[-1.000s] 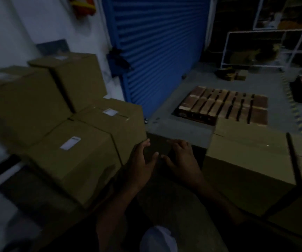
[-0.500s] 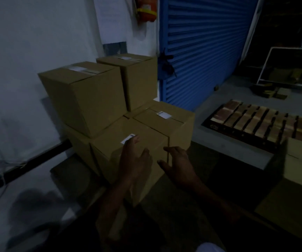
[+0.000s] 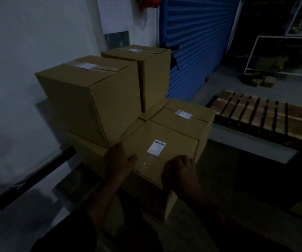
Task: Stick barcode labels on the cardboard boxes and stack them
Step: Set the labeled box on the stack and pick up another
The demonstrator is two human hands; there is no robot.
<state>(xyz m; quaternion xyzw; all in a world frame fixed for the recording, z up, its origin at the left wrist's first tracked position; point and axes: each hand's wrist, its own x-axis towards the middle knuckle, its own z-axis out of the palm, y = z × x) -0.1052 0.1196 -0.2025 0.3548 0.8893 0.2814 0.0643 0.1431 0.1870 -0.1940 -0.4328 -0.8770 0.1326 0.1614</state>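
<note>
the near brown cardboard box (image 3: 166, 151) sits low at the front of a pile of boxes, right in front of the person. its top is flat and taped shut, and a small white barcode label (image 3: 156, 146) is stuck on the top, a bit past the hands. the label has a dark strip along its top edge, but the writing is too small to read.

the left hand (image 3: 118, 161) rests on the near left corner of this box, with its fingers bent over the edge and its thumb on the top. the right hand (image 3: 180, 170) is at the near right edge, its fingers curled down over the top of the box.

just behind is a second low brown box (image 3: 186, 122) with its own white label (image 3: 183, 114). to the left a tall brown box (image 3: 92, 99) stands on a lower one, with a pale label (image 3: 85, 65) on its tape. another tall brown box (image 3: 146, 70) is behind it, next to a blue ribbed shutter door (image 3: 197, 37). a wooden pallet (image 3: 259, 115) lies on the floor to the right
</note>
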